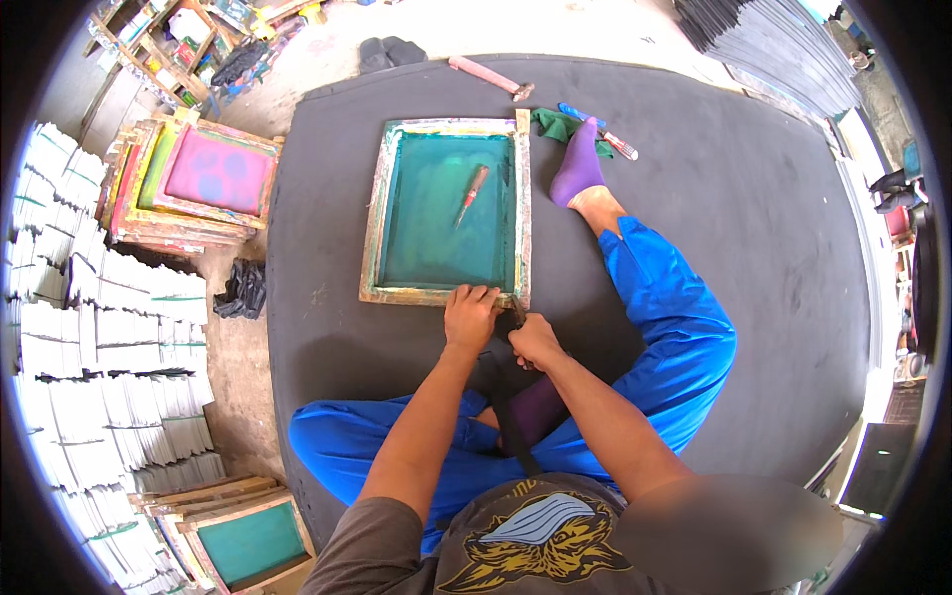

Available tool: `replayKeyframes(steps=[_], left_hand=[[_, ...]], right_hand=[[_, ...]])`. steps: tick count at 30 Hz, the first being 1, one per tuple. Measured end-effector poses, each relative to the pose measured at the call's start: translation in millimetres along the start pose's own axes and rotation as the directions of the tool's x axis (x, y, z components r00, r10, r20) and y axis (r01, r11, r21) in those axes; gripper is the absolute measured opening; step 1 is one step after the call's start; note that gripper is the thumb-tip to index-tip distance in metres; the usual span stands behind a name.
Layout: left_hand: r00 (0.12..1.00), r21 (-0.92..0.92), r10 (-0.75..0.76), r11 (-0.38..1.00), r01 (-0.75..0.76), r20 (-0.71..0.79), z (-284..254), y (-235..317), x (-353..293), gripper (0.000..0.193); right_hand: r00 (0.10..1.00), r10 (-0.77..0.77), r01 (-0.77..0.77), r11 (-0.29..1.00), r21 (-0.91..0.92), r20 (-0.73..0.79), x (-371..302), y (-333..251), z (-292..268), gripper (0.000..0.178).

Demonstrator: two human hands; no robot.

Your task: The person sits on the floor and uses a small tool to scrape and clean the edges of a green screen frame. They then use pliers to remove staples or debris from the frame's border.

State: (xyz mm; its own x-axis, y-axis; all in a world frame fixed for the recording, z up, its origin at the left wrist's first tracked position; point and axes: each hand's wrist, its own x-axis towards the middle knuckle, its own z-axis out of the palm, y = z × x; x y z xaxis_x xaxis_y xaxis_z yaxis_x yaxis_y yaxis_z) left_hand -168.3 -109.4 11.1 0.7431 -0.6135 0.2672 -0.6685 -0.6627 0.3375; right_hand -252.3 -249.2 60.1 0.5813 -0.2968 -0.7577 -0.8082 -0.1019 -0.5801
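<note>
In front of me lies a wooden screen-printing frame (375, 218) with green mesh, its rim smeared with old paint. My left hand (470, 317) is closed over the near rim of the frame, close to its right corner. My right hand (535, 341) is wrapped round a dark hand tool (517, 311), whose end meets that near right corner. Most of the tool is hidden by my fist, so its kind is unclear. A screwdriver (472, 194) with a reddish handle rests on the mesh. Along the right rim, a wooden strip sticks out past the far corner.
A hammer (491, 77) lies beyond the frame on the dark tabletop (783, 248). Right of the frame are a green cloth (555, 124), a red-and-white handled tool (621, 147) and my purple-socked foot (579, 169). Stacked frames (260, 198) and white sheet piles (59, 342) stand left.
</note>
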Motion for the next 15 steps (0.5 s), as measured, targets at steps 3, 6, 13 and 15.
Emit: replayKeyframes(steps=[3,6,13,15], left_hand=[[1.000,0.001,0.000,1.000,0.000,-0.023,1.2,-0.8,-1.5,0.043],[1.000,0.020,0.006,1.000,-0.005,-0.022,0.2,-0.3,-1.8,0.043],[0.984,0.056,-0.080,0.996,0.072,0.160,-15.0,4.6,8.1,0.040],[0.973,0.050,-0.103,0.994,0.095,0.206,-31.6,10.6,13.4,0.031]], right_hand=[[0.999,-0.030,0.029,0.999,0.039,0.024,6.4,6.7,1.4,0.010],[0.996,-0.071,0.062,0.988,0.145,0.058,8.4,13.6,0.8,0.008],[0.953,-0.168,0.021,0.867,0.498,0.254,17.3,29.1,1.3,0.005],[0.936,-0.188,0.020,0.871,0.490,0.296,7.9,20.6,-4.1,0.005]])
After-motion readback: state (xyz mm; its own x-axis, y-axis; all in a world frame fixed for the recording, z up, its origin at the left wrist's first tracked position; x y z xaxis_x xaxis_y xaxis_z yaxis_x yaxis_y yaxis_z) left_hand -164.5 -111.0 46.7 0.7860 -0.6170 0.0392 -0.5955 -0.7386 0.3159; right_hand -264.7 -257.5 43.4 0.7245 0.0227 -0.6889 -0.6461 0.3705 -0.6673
